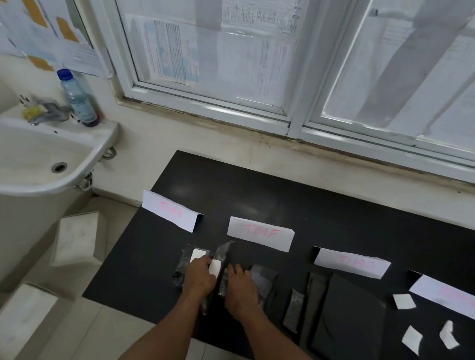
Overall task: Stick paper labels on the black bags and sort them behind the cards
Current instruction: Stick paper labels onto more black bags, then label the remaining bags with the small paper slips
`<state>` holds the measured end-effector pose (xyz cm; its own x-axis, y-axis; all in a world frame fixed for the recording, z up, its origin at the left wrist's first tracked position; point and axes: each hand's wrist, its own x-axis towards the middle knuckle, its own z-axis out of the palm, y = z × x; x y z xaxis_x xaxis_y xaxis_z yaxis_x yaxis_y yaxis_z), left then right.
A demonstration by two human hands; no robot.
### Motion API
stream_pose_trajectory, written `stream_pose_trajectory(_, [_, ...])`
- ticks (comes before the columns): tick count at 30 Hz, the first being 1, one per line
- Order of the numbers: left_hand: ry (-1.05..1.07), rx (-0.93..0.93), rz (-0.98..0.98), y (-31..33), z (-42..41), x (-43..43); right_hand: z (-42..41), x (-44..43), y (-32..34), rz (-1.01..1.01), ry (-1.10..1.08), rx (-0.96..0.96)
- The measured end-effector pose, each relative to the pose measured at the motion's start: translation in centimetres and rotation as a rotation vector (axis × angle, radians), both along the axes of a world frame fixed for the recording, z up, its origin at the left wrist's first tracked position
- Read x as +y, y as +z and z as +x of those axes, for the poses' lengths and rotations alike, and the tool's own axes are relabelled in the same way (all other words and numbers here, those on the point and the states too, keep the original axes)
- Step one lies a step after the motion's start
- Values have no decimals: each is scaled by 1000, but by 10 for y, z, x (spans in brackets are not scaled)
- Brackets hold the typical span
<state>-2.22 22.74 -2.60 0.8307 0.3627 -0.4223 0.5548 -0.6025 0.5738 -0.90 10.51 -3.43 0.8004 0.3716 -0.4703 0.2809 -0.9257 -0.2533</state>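
The bag [223, 253] lies on the surface [147, 258] between both grips, its long axis running away toward the second card [260, 233]. The left grip [198, 276], nearer its label [215, 267], presses the paper down. The right grip [240, 286] rests flat and spread, holding nothing.

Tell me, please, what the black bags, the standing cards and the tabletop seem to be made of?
The black bags look like thin plastic film: crinkled, with grey glints. The cards seem plain matte white paper, folded to stand, with pink writing. The tabletop is smooth, black and faintly glossy, showing a soft glare; laminate or stone, I cannot tell.
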Motion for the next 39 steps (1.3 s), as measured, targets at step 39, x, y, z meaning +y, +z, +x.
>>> stream_pose_trajectory(39, [-181, 342, -805, 39, 34, -468, -68, -456, 41, 583, -981, -236])
